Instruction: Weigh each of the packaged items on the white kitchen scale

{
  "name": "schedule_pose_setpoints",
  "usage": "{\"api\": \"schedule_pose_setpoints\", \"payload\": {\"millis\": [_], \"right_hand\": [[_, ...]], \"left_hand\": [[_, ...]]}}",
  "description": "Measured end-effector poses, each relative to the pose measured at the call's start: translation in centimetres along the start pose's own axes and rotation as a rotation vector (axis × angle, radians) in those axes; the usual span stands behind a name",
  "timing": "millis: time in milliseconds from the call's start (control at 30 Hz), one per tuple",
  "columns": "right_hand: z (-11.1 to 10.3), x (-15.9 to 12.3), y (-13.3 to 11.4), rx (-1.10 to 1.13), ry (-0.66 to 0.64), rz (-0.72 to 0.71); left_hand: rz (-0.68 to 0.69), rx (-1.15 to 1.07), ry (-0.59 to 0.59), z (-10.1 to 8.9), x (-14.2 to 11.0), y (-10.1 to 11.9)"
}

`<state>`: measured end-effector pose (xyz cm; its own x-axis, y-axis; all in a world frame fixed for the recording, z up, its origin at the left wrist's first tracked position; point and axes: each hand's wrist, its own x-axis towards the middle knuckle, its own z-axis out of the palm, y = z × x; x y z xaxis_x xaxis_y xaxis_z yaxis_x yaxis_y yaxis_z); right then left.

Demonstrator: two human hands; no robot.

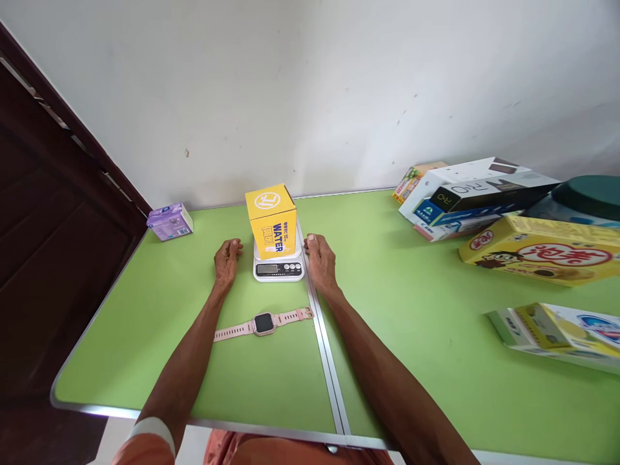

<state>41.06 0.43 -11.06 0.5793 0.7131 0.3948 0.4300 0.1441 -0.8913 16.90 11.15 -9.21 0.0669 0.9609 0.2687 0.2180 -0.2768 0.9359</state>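
A yellow box [271, 221] marked WATER stands upright on a small white kitchen scale [278, 267] near the middle of the green table [411, 310]. My left hand [227, 261] rests on the table just left of the scale, fingers curled under, holding nothing. My right hand [320, 261] rests just right of the scale, fingers also curled, touching neither box nor scale that I can see. A pink smartwatch [264, 323] lies flat between my forearms, strap stretched out.
A small purple box [170, 221] sits at the table's far left corner. Several cartons lie at the right: white and black boxes [465, 194], a yellow snack box [537, 248], another box [557, 332]. A metal seam [327, 355] splits the tabletop. Dark wooden door left.
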Motion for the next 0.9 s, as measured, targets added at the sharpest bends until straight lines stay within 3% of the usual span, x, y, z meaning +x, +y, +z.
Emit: {"api": "schedule_pose_setpoints", "payload": {"millis": [100,900], "right_hand": [[0.0,0.0,-0.3,0.023,0.009,0.063],[0.6,0.3,0.9,0.048,0.004,0.075]], "left_hand": [[-0.011,0.005,-0.011,0.0,0.0,-0.1],[-0.011,0.041,-0.077,-0.1,0.4,-0.9]]}}
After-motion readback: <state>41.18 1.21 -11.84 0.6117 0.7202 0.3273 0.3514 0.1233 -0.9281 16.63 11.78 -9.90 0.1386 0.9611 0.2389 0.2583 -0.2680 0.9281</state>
